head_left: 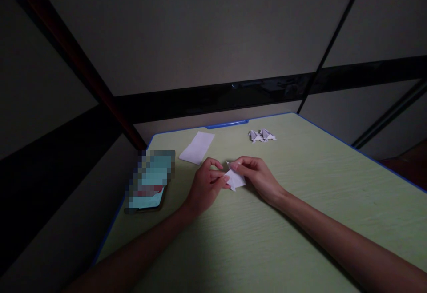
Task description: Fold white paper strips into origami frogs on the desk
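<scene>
A small piece of folded white paper is held between my two hands, just above or on the green table. My left hand pinches its left corner between thumb and fingers, with the index finger curled above. From the other side, my right hand grips the upper right edge, thumb on top. Pointed flaps stick out at the paper's top and bottom. Beyond my right hand stand folded paper figures, close together. A flat sheet of white paper lies past my left hand.
A phone, its screen partly blurred out, lies at the table's left edge. The light green table has a blue rim, with a blue strip at the far edge. Behind it rise pale panels with a glossy black band.
</scene>
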`<act>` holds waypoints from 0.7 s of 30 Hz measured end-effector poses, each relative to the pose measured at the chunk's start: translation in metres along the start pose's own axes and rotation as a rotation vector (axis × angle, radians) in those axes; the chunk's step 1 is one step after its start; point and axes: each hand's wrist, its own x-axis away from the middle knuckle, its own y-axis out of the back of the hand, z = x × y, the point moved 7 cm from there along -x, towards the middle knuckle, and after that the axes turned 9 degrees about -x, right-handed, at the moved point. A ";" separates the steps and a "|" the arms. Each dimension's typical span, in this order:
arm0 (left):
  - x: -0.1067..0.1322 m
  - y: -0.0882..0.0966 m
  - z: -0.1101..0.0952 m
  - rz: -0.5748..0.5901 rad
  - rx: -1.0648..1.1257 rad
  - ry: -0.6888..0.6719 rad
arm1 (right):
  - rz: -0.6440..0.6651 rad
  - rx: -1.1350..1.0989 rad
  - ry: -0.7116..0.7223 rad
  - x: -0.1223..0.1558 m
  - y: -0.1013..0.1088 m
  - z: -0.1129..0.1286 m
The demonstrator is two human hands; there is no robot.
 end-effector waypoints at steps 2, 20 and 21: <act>-0.001 -0.001 0.002 0.020 -0.003 0.007 | 0.010 0.123 0.037 0.001 -0.001 0.001; -0.003 -0.008 0.000 0.122 -0.155 -0.081 | -0.001 0.401 0.187 0.005 -0.004 0.016; -0.003 -0.009 0.000 0.127 -0.137 -0.071 | -0.007 0.388 0.181 0.004 -0.003 0.015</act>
